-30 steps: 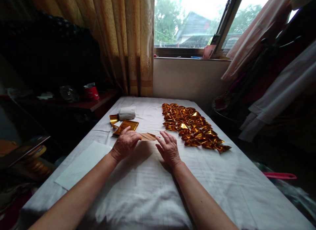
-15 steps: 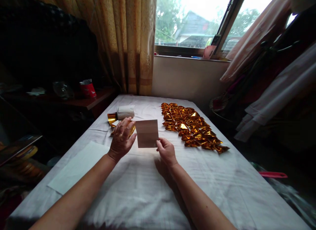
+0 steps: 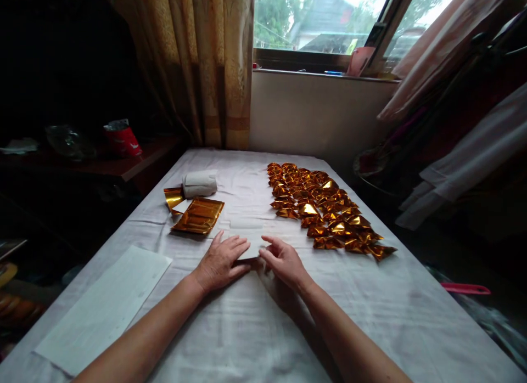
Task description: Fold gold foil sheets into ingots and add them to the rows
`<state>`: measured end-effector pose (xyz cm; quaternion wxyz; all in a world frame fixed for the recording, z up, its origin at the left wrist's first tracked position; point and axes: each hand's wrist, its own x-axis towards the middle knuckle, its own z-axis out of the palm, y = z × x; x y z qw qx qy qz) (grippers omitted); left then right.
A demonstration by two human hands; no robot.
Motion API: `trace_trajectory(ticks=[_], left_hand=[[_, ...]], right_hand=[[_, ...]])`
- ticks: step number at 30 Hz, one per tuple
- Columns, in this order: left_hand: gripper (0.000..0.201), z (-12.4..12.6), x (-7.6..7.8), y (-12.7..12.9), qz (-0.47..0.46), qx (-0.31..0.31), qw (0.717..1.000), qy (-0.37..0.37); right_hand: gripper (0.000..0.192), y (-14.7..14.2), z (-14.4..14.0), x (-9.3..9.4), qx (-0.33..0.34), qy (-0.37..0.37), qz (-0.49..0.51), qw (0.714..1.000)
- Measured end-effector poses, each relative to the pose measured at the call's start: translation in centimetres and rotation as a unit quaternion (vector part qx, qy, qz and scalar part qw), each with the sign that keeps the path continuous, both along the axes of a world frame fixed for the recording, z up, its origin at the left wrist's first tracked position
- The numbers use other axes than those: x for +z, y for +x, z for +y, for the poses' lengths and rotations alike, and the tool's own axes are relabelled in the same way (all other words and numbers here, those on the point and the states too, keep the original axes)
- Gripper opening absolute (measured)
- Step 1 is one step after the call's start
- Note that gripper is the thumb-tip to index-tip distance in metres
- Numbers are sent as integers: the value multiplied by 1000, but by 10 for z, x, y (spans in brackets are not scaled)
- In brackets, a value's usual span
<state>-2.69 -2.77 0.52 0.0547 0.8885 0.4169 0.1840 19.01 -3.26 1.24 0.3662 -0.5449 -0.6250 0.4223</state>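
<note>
White sheet (image 3: pixel 252 250): your left hand (image 3: pixel 221 262) spread atop; right hand (image 3: pixel 285 261) at edge, pinch unclear. Uneven push might crumple it.

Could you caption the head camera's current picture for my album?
Left hand and right hand at a small pale sheet, near rows of folded gold pieces on white cloth.

Daylit window (image 3: pixel 304 23), patterned gold curtain (image 3: pixel 201 59), pale wall (image 3: pixel 304 117), dark wooden side table (image 3: pixel 144 159)
</note>
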Motion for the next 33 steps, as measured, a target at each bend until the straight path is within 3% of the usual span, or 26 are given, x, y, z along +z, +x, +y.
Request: trace_trajectory(ticks=[3, 7, 10, 13, 16, 20, 24, 30, 33], left_hand=[[44, -2, 2, -1, -15, 1, 1000, -19], [39, -7, 10, 1, -19, 9, 998, -58], [38, -12, 15, 6, -39, 13, 997, -63], [40, -17, 18, 8, -75, 6, 995, -61], [40, -18, 17, 5, -129, 16, 990, -51], [51, -14, 11, -2, -205, 36, 976, -56], [61, -7, 5, -2, -238, 96, 965, -61], [71, -4, 0, 3, -202, 143, 969, 22], [71, -5, 3, 5, -133, 123, 980, 84]], right_hand=[[55, 11, -4, 1, 74, 51, -48, 995], [49, 18, -4, 5, 65, 175, -189, 964], [44, 20, -1, 9, 81, 221, -267, 935], [37, 22, 2, 9, 133, 241, -270, 923], [28, 24, 3, 6, 146, 236, -213, 937], [20, 24, 3, 2, 95, 209, -157, 960], [18, 18, 7, 3, 38, 164, -157, 973], [14, 8, 18, 3, -22, 145, -223, 964], [16, 4, 21, -1, -51, 178, -255, 949]])
